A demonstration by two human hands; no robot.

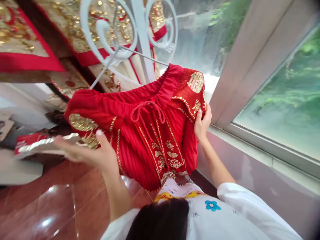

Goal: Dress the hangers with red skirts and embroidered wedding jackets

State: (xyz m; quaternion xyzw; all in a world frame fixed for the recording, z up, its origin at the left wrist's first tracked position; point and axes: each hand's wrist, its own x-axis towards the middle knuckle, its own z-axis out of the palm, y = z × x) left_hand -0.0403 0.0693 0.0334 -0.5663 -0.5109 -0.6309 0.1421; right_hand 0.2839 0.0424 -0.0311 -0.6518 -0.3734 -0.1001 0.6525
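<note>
A red pleated skirt (147,133) with gold embroidery and a red drawstring hangs from a thin white hanger (140,55) on a white rack with curled ornaments (141,36). My right hand (202,124) grips the skirt's right edge just below a gold embroidered panel. My left hand (85,151) is blurred, flat and spread at the skirt's left end, with its thumb against the cloth by a gold patch; it holds nothing. My white sleeves and dark hair fill the bottom of the view.
More red and gold garments (65,30) hang behind the rack at top left. A window with a pale sill (265,146) runs along the right. Glossy red floor tiles (57,206) lie below, with white furniture (20,170) and a red and silver packet (32,143) at the left.
</note>
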